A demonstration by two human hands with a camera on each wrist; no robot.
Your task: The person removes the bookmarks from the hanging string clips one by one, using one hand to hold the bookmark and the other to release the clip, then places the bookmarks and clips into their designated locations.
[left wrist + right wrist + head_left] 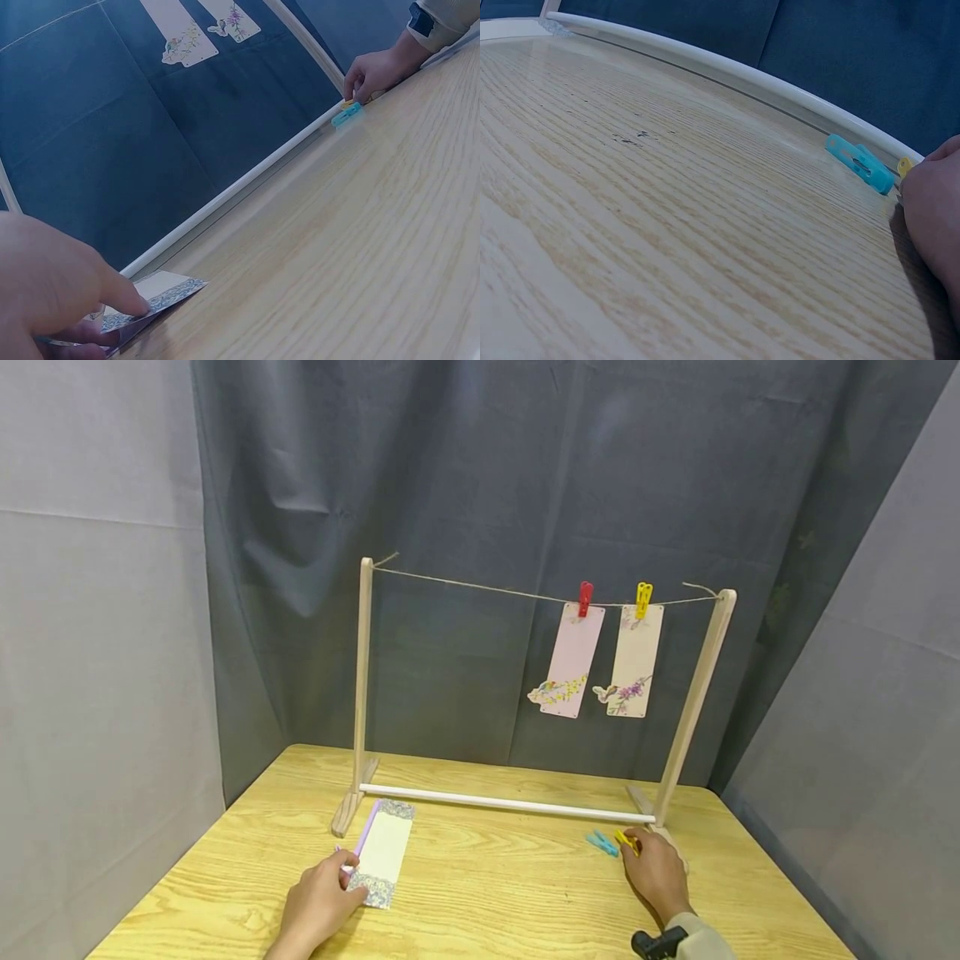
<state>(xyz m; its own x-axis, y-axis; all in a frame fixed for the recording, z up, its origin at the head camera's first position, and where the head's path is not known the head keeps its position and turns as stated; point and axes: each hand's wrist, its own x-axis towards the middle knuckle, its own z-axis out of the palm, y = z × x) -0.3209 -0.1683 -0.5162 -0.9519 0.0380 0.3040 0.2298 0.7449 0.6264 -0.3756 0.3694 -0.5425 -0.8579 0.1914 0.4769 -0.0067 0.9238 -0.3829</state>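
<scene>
While amid curtains (465, 485), woodgrain table (525, 877), hands (322, 893) (656, 872) (left round card (386, 852), right round yellow clip (622, 837))

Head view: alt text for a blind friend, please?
A person's left hand pinches a cream card with patterned ends, the right hand a yellow clothespin beside a blue clothespin on a wood-grain table. Behind, a red clothespin and another yellow clothespin clip a pink floral card and a cream floral card to a string.

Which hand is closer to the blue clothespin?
The right hand: it is just beside the blue clothespin, holding the yellow clothespin. The left hand is far across the table, gripping the patterned card.
</scene>
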